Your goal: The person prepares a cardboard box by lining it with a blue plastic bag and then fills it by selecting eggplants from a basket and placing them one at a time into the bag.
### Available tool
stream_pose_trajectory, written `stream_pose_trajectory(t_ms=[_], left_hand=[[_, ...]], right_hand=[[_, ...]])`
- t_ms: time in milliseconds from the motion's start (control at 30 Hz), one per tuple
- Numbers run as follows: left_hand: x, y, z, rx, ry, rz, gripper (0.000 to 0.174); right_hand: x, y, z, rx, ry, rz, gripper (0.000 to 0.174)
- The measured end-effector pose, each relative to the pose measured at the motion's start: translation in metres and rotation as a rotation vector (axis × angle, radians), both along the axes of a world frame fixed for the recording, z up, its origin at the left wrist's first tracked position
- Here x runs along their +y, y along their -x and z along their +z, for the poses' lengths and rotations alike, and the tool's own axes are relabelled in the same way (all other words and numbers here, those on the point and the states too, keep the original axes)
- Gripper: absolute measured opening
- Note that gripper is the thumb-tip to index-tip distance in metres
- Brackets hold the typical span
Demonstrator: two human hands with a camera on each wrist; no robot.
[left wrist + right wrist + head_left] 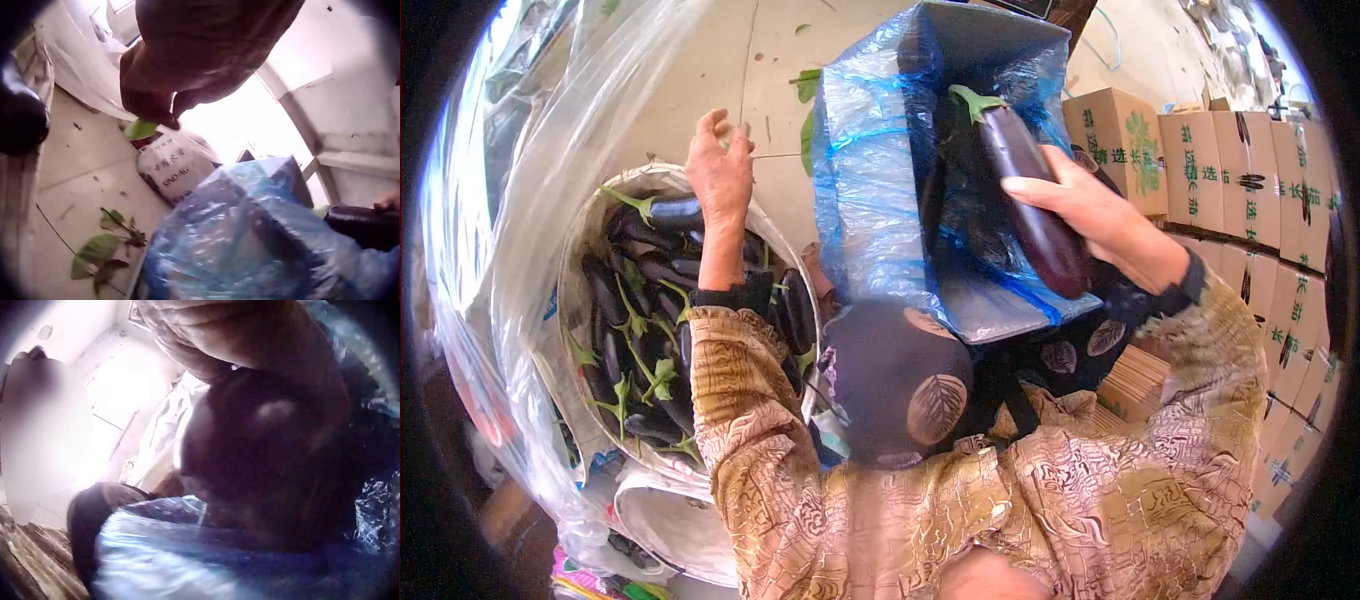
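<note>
My right hand (1095,210) grips a large dark purple eggplant (1030,190), its green cap pointing up and left. It is held over a blue-plastic-lined box (960,40), with more eggplants partly hidden inside. In the right wrist view the eggplant (250,444) fills the middle, dark and blurred. My left hand (722,170) is raised over the far rim of a white basket (565,330), its fingers loosely bent. In the left wrist view a small green leaf piece (140,129) shows right at its fingertips. Several eggplants (640,300) with green stems lie in the basket.
Printed cardboard boxes (1245,180) are stacked along the right. Clear plastic sheeting (530,200) hangs at the left. Leaf scraps (100,250) lie on the tiled floor (785,45), and a white printed sack (172,165) stands beyond. A second white container (670,515) sits below the basket.
</note>
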State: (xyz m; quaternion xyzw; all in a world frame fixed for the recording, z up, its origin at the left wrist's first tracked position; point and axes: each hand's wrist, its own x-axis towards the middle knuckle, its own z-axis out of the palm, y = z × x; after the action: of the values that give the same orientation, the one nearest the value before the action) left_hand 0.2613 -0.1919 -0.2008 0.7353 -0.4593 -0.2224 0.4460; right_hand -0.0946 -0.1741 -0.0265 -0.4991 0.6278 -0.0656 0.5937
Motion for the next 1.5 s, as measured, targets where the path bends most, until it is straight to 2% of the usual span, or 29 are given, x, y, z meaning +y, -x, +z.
stream_pose_trajectory(t_ms=[33, 100, 133, 167, 233, 267, 367, 400, 467, 500, 567, 600, 633, 700, 733, 767, 800, 833, 867, 900, 933, 967, 1000, 1100, 1233, 1333, 1367, 1433, 1500], left_hand=[[0.002, -0.006, -0.012, 0.0, -0.001, 0.001, 0.033], [0.004, -0.012, -0.032, -0.326, -0.015, -0.121, 0.046], [0.009, -0.009, -0.032, -0.093, -0.09, -0.209, 0.043], [0.014, -0.004, -0.032, -0.087, -0.094, -0.214, 0.043], [0.024, 0.007, -0.033, 0.317, -0.346, -0.356, 0.039], [0.03, 0.012, -0.046, 0.209, -0.295, -0.367, 0.036], [0.048, 0.026, -0.047, 0.295, -0.397, -0.427, 0.036], [0.053, 0.028, -0.051, 0.334, -0.397, -0.442, 0.037], [0.061, 0.03, -0.046, 0.356, -0.408, -0.44, 0.037], [0.064, 0.031, -0.042, 0.376, -0.416, -0.428, 0.038], [0.069, 0.03, -0.034, 0.377, -0.431, -0.417, 0.037], [0.071, 0.029, -0.033, 0.393, -0.424, -0.406, 0.037], [0.073, 0.027, -0.033, 0.406, -0.417, -0.396, 0.037], [0.077, 0.027, -0.037, 0.466, -0.426, -0.378, 0.036], [0.08, 0.026, -0.036, 0.529, -0.429, -0.36, 0.035], [0.084, 0.027, -0.033, 0.523, -0.444, -0.373, 0.034], [0.094, 0.027, -0.049, 0.455, -0.324, -0.397, 0.032], [0.106, 0.029, -0.058, 0.434, -0.338, -0.371, 0.033], [0.111, 0.029, -0.039, 0.251, -0.319, -0.412, 0.034], [0.12, 0.029, -0.039, 0.293, -0.299, -0.395, 0.034], [0.129, 0.027, -0.033, 0.293, -0.282, -0.379, 0.033], [0.136, 0.021, -0.016, 0.388, -0.336, -0.337, 0.032], [0.146, 0.01, -0.012, 0.385, -0.316, -0.29, 0.032], [0.167, -0.034, -0.009, 0.265, -0.203, -0.168, 0.028], [0.181, -0.117, -0.022, 0.507, -0.21, 0.242, 0.024], [0.189, -0.176, -0.073, 0.297, -0.384, 0.48, 0.03], [0.188, -0.19, -0.092, 0.293, -0.381, 0.481, 0.03], [0.188, -0.202, -0.12, -0.013, -0.628, 0.591, 0.038], [0.173, -0.205, -0.135, -0.097, -0.673, 0.569, 0.044]], right_hand=[[-0.002, -0.003, -0.019, 0.104, 0.024, -0.012, 0.079], [-0.007, -0.001, -0.064, 0.133, 0.055, -0.002, 0.089], [-0.011, 0.004, -0.091, 0.216, 0.064, 0.028, 0.093], [-0.013, 0.009, -0.115, 0.298, 0.073, 0.059, 0.097], [-0.012, 0.008, -0.142, 0.415, 0.067, 0.073, 0.1], [-0.011, 0.006, -0.155, 0.529, 0.068, 0.089, 0.103], [-0.013, 0.008, -0.2, 0.737, -0.034, 0.225, 0.102], [-0.015, 0.008, -0.199, 0.739, -0.04, 0.221, 0.102], [-0.022, 0.008, -0.18, 0.699, -0.03, 0.457, 0.09], [-0.022, 0.002, -0.163, 0.702, -0.034, 0.454, 0.09], [-0.02, -0.017, -0.135, 0.884, 0.398, 0.856, 0.08], [-0.021, -0.02, -0.14, 0.85, 0.636, 0.839, 0.06], [-0.025, -0.023, -0.144, 0.843, 0.632, 0.839, 0.06], [-0.041, -0.035, -0.153, 0.739, 0.282, 0.832, 0.042], [-0.046, -0.039, -0.162, 0.698, 0.201, 0.767, 0.03], [-0.051, -0.046, -0.17, 0.668, -0.04, 0.647, 0.036], [-0.054, -0.02, -0.248, 0.776, 0.138, 0.761, 0.041], [-0.057, 0.006, -0.324, 0.905, 0.321, 0.858, 0.047], [-0.061, 0.034, -0.306, 0.56, 0.597, 1.041, 0.043], [-0.078, 0.072, -0.362, 0.131, 0.419, 0.615, 0.043], [-0.083, 0.088, -0.376, 0.289, 0.815, 0.873, 0.043], [-0.055, 0.025, -0.283, 0.487, 0.369, 0.571, 0.041], [-0.038, 0.006, -0.268, 0.437, 0.358, 0.465, 0.041], [-0.026, 0.01, -0.285, 0.28, 0.44, 0.385, 0.041], [-0.016, 0.022, -0.288, 0.193, 0.472, 0.338, 0.042], [-0.014, 0.034, -0.295, 0.141, 0.486, 0.304, 0.043], [-0.014, 0.037, -0.302, 0.108, 0.483, 0.282, 0.044], [-0.008, 0.01, -0.268, -0.268, 0.015, -0.082, 0.048], [-0.012, 0.016, -0.271, -0.101, 0.153, 0.033, 0.051]])
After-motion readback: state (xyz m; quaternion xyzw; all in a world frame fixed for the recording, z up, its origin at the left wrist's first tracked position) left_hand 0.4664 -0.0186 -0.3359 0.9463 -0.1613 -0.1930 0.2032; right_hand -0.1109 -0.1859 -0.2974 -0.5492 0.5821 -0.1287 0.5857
